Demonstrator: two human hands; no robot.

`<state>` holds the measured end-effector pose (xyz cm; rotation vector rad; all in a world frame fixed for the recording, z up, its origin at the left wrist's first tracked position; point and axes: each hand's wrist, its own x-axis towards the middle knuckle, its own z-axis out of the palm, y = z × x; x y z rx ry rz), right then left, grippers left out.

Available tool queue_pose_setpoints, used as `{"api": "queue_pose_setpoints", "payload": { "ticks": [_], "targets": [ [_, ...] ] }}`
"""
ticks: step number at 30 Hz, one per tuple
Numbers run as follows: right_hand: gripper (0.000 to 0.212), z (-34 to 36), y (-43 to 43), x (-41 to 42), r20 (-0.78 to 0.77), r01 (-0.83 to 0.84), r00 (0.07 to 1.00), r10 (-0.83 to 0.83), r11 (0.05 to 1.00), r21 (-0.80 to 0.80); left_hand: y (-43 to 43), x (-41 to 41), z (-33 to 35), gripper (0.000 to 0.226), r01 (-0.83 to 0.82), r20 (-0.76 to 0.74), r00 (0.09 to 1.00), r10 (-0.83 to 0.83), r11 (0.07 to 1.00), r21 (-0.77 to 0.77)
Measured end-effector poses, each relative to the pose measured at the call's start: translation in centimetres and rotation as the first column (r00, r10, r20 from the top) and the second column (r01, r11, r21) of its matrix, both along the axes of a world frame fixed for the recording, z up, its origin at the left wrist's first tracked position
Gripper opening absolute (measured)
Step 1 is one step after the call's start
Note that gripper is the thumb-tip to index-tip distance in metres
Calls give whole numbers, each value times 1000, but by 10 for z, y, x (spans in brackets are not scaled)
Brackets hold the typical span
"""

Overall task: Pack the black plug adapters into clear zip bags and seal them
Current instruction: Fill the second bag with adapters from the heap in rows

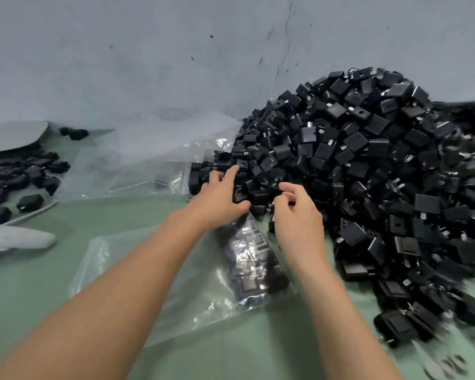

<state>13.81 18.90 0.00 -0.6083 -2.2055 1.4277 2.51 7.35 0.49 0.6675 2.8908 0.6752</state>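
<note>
Spillage looms: with the left hand (222, 193) spread on the pile (368, 174) edge and the right hand (296, 215) pinching an adapter (285, 198), disturbed adapters could slide past the part-filled bag (247, 267) lying on the worktop (39, 286) beneath both wrists.

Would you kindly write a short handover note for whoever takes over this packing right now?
Left hand: straight fingers resting on the edge of the pile.
Right hand: curled at the pile; hold unclear.
Bag: on the table between the forearms, partly filled, seal not visible.
Spare bags lie beyond it.
Left to do: finish filling, seal, then pack the remaining pile.
</note>
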Motion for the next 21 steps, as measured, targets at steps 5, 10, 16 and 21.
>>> {"api": "queue_pose_setpoints", "payload": {
  "ticks": [5, 10, 16, 21],
  "targets": [
    [32, 5, 8, -8, -96, -20, 995, 15, 999, -50, 42, -21, -4, 101, -34, 78, 996, 52, 976, -216],
    [29, 5, 8, -13, -129, 22, 991, -34, 995, -96, 63, -10, -6, 84, -98, -11, 995, 99, 960, -264],
    [27, 11, 3, -14, -187, 73, 977, -105, 982, -175, 71, -13, -1, 78, -104, 51, 991, 120, 963, -249],
    [27, 14, 7, -7, -184, 77, 977, -110, 982, -175, 66, -17, -4, 79, -86, -33, 996, 80, 951, -298]
  ]
}}
